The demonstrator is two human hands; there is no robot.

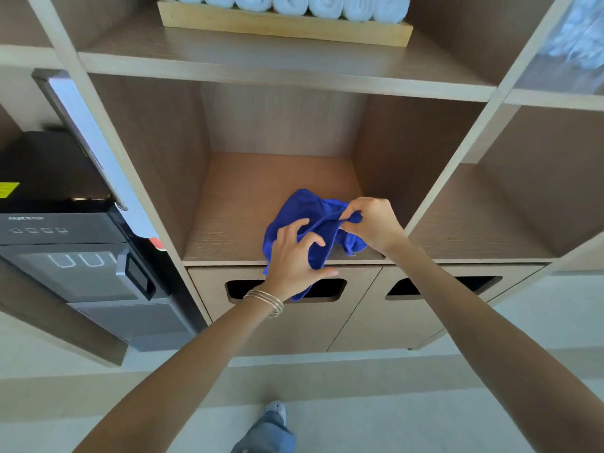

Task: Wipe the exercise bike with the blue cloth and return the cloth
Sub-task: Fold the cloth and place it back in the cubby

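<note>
The blue cloth is bunched up at the front edge of the middle shelf compartment, one corner hanging down over the cabinet door below. My right hand pinches a fold of the cloth at its right side. My left hand is in front of the cloth, fingers spread and curled over its lower left part, thumb under the hanging edge. The exercise bike is out of view.
A wooden tray of several rolled white towels sits on the shelf above. Two cabinet doors with cut-out slots are below the shelf. A dark grey dispenser machine stands at the left. My foot shows on the pale floor.
</note>
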